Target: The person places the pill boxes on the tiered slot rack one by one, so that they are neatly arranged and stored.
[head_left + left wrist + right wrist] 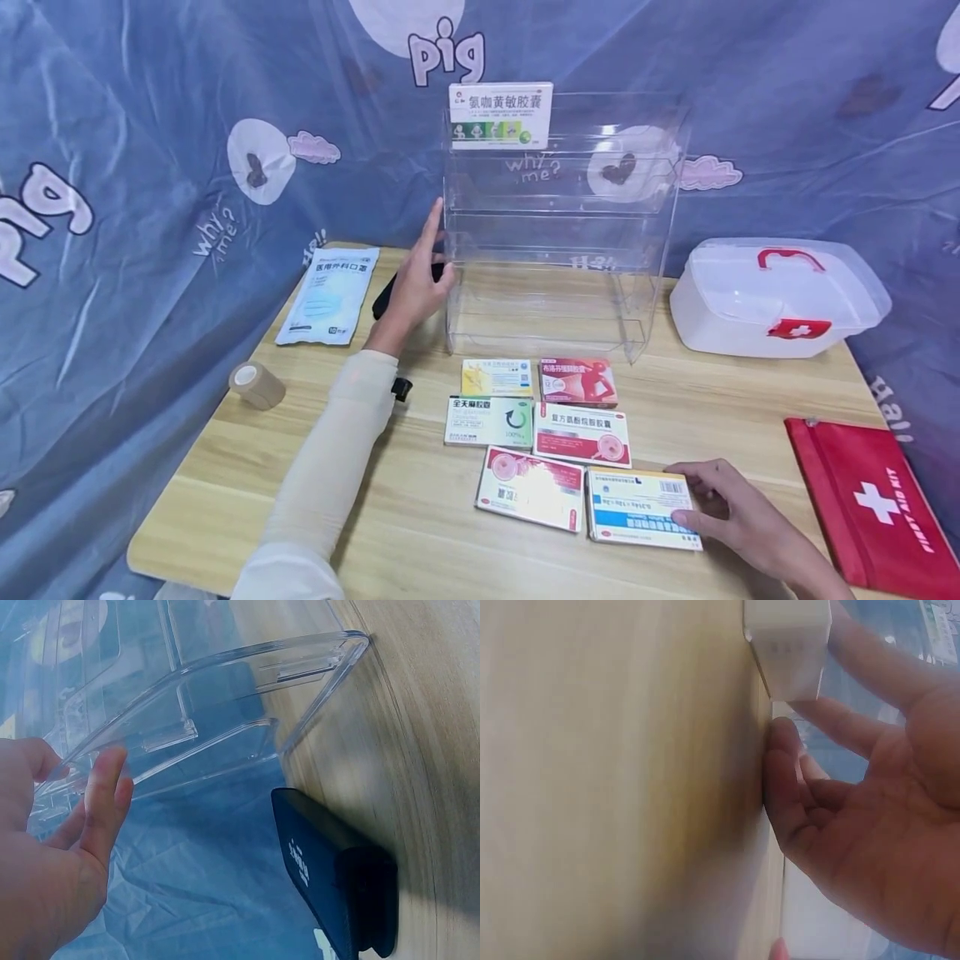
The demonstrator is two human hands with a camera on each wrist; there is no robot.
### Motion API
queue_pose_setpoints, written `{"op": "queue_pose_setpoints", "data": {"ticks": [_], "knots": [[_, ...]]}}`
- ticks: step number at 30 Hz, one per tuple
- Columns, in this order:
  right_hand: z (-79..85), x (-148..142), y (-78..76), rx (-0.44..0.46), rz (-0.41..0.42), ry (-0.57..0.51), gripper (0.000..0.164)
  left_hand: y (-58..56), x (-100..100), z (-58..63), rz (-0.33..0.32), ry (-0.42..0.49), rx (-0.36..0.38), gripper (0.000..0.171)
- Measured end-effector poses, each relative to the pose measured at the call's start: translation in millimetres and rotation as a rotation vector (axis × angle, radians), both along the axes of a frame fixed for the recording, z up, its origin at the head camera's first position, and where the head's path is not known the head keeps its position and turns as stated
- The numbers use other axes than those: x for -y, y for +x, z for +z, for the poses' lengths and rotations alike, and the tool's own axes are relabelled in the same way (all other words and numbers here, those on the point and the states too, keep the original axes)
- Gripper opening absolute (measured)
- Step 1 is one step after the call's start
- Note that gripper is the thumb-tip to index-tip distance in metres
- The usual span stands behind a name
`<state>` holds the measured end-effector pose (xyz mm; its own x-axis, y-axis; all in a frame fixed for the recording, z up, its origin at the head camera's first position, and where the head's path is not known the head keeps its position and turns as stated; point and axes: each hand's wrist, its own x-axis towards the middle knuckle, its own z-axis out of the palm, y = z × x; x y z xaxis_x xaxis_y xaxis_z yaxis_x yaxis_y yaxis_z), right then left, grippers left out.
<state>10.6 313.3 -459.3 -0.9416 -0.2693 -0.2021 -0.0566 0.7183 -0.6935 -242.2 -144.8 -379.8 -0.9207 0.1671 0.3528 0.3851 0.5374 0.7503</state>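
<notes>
A clear display rack (555,229) with stepped shelves stands at the back of the table. My left hand (420,283) holds its left side panel, and in the left wrist view the panel edge runs between thumb and fingers. At the front right, my right hand (731,508) grips the right end of a blue-and-white medicine box (637,517), thumb over the top face and fingers at the far edge. The right wrist view shows the box's white end (791,656) close over the wood. A white-and-green medicine box (501,117) stands on the rack's top shelf.
Several medicine boxes (531,487) lie in rows before the rack. Left are a mask packet (327,296), a tan tape roll (258,386) and a black case (330,870). Right are a white lidded first-aid box (727,317) and a red first-aid pouch (847,475).
</notes>
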Motion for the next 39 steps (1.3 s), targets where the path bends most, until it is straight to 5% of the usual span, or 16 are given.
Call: {"op": "queue_pose_setpoints", "data": {"ticks": [5, 12, 19, 24, 29, 39], "knots": [[2.9, 1, -0.5, -0.019, -0.002, 0.002, 0.049, 0.2, 1, -1.0, 0.005, 0.006, -0.016, 0.098], [20.3, -7, -4.0, 0.066, 0.047, 0.074, 0.053, -0.3, 0, -3.4, -0.001, 0.004, -0.025, 0.098], [42.8, -19, -20.6, -0.276, 0.021, -0.035, 0.050, 0.3, 0, -2.9, 0.007, 0.010, -0.026, 0.099], [87.4, -22, -58.1, -0.447, 0.007, -0.035, 0.051, -0.4, 0, -3.5, 0.014, 0.004, -0.023, 0.098], [145.2, -14, -112.1, -0.559, -0.083, -0.009, 0.048, -0.4, 1, -4.4, 0.020, 0.001, -0.025, 0.099], [247.5, 35, -222.8, -0.545, -0.360, 0.119, 0.057, -0.7, 2, -5.2, 0.023, -0.003, -0.024, 0.099]]}}
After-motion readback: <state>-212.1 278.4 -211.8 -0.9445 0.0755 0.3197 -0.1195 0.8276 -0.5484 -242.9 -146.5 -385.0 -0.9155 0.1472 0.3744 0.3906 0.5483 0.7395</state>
